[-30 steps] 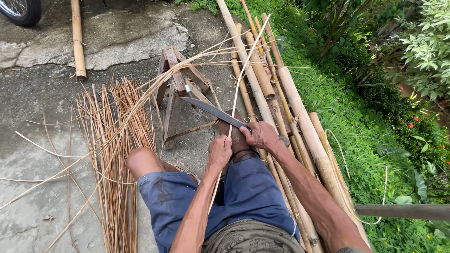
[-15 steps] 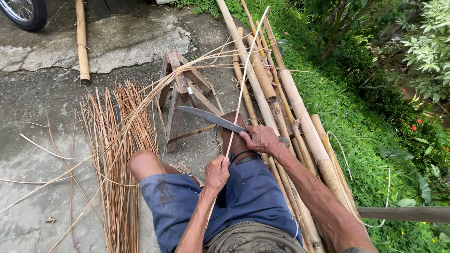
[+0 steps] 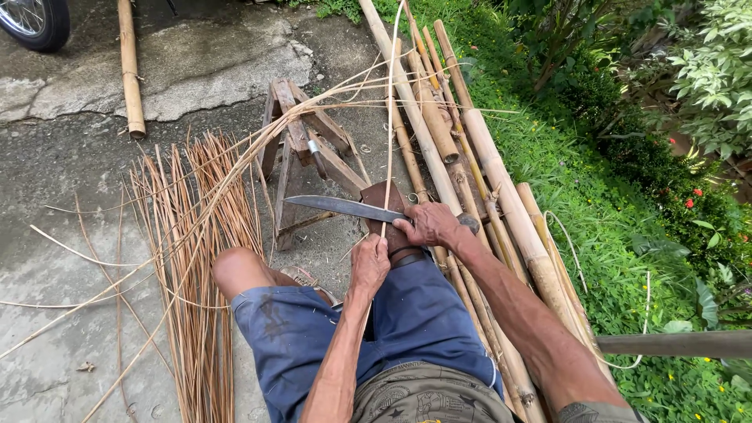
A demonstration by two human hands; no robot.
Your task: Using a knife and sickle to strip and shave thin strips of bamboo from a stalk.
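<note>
Seated worker seen from above, legs in blue shorts [image 3: 407, 329]. The right hand [image 3: 427, 225] is closed around the handle of a long knife [image 3: 345, 207], whose blade points toward 9 o'clock and lies nearly flat over a brown pad [image 3: 388, 205] on the right knee — the pad apparently shields the leg from the edge. The left hand [image 3: 370, 262], just at 7 o'clock of the right, pinches a thin bamboo strip [image 3: 389, 117] that runs from the fingers up toward 12 o'clock, crossing the blade where it meets the pad; held so, the strip stays taut against the cutting edge. A small wooden sawhorse [image 3: 305, 149] stands at 11 o'clock of the hands. At 9 o'clock, a bundle of finished bamboo slivers [image 3: 200, 258] lies fanned on the wet concrete [image 3: 70, 266], kept apart from the raw stock — whole bamboo poles [image 3: 486, 157] stacked at 1 o'clock along the grass [image 3: 603, 211]. One separate pole [image 3: 129, 66] and a tyre [image 3: 35, 19] lie at 10 o'clock.
</note>
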